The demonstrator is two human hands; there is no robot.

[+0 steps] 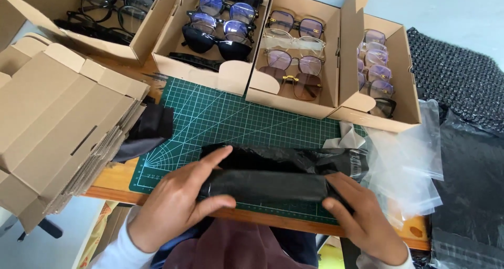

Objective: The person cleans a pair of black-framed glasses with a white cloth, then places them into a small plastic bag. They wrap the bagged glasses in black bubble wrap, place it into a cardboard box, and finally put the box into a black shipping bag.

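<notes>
A person's two bare hands hold a long black wrapped bundle (pixel 268 186) at the near edge of a green cutting mat (pixel 231 119) on a wooden table (pixel 113 182). The left hand (pixel 176 203) closes its grip on the bundle's left end, thumb below and fingers laid across the top; the right hand (pixel 362 216) pinches the right end in the same way. The bundle lies flat and crosswise, touching a crumpled black plastic bag (pixel 294 159) just behind it.

Beyond the mat stand four open cardboard boxes of eyeglasses: dark frames in the far-left box (pixel 142 43), black and blue-tinted pairs in the next box (pixel 173 33), clear and brown pairs in the third box (pixel 273 96), lilac-tinted ones in the right box (pixel 404 75). A stack of flat cardboard (pixel 58 127) sits at the left, with a dark cloth (pixel 149 130) beside it. Clear plastic bags (pixel 404 164) lie at the right, near black sheeting (pixel 467 180).
</notes>
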